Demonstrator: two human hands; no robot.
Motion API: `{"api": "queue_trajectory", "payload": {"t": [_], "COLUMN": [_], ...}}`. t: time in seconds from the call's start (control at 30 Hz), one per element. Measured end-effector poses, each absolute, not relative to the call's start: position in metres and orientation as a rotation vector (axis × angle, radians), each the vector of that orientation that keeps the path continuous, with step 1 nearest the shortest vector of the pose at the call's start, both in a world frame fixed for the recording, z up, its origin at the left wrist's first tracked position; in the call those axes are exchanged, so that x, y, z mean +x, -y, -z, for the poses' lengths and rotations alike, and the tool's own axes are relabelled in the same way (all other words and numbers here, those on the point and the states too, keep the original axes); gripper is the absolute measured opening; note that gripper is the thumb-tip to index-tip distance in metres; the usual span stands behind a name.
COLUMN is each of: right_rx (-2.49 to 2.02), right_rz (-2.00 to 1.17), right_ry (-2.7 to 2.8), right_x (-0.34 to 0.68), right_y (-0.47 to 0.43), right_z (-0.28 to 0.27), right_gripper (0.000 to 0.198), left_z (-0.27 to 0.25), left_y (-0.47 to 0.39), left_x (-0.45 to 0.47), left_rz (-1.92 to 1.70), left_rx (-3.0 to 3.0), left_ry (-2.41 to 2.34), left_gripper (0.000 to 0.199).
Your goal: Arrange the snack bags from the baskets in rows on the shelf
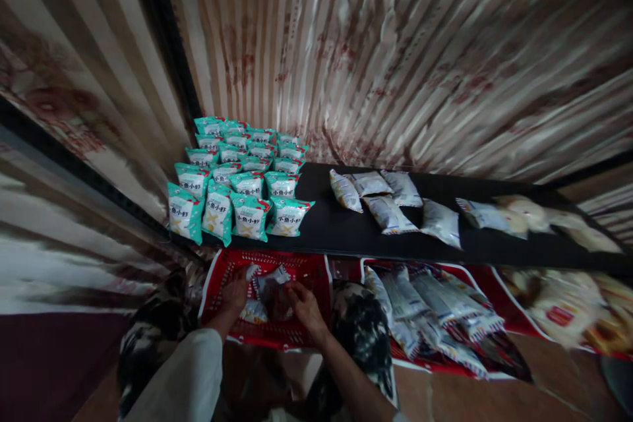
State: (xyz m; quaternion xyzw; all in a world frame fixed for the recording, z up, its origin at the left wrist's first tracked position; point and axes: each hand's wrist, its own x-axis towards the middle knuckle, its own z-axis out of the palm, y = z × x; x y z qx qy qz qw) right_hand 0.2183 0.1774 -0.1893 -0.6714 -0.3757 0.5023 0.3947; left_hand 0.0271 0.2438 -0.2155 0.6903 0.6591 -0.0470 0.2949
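Observation:
Both hands reach into a red plastic basket (321, 277) below the front edge of the black shelf. My left hand (236, 293) is at the basket's left side, its fingers closed on the pale end of a snack bag (252, 271). Toward the right, my right hand (304, 306) has thumb and fingers pinched on the edge of a silvery-white snack bag (271, 282). Another small snack bag (254, 311) lies low in the basket between the hands. The dim light blurs the fingertips and the print on these bags.
Teal snack bags (250, 217) stand in rows on the left of the black shelf (316, 231). White bags (388, 214) lie scattered along its middle and right. A second red basket (363, 270) full of white bags stands right of my knee; further right are bread-like packs (564, 313).

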Motion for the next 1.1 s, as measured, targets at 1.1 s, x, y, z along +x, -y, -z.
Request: {"api": "queue_trajectory", "payload": {"t": [1.1], "right_rx": [-1.448], "right_rz": [-0.777], "right_ry": [1.446], "right_x": [0.271], "right_y": [-0.143], "right_z": [0.11], "right_gripper": [0.034], "left_z": [0.047], "left_y": [-0.199], "left_x": [0.081], "left_rz": [-0.529], "left_rx": [1.055], "left_ry": [-1.29], "left_gripper": [0.036]}}
